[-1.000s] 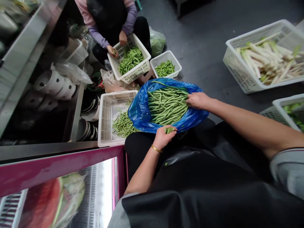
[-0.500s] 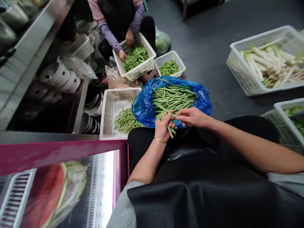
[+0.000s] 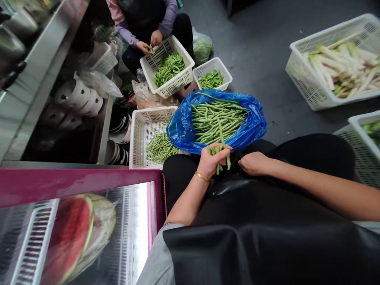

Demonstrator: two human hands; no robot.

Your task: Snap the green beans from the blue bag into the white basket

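My left hand (image 3: 208, 161), with a gold bracelet at the wrist, is closed round a small bunch of green beans (image 3: 221, 151); one long bean sticks up from it. To its right, over my dark lap, my right hand (image 3: 253, 163) is closed with the fingers curled under, so whatever they hold is hidden. Just beyond both hands lies an open blue plastic bag (image 3: 180, 128) full of long green beans (image 3: 218, 118). Left of the bag, a white basket (image 3: 137, 136) holds short bean pieces (image 3: 160, 147).
Opposite, a person in purple sleeves (image 3: 126, 35) handles beans over a white basket (image 3: 190, 73). A smaller basket (image 3: 228, 78) of beans stands beside it. White stalks fill a crate (image 3: 305, 89) at right. A pink-framed case (image 3: 118, 178) with cut watermelon (image 3: 69, 233) is at near left.
My right hand has parted from the beans in my left hand and drawn back toward my lap. The bunch now tilts upright. The other person's hands have lifted from the bean pile.
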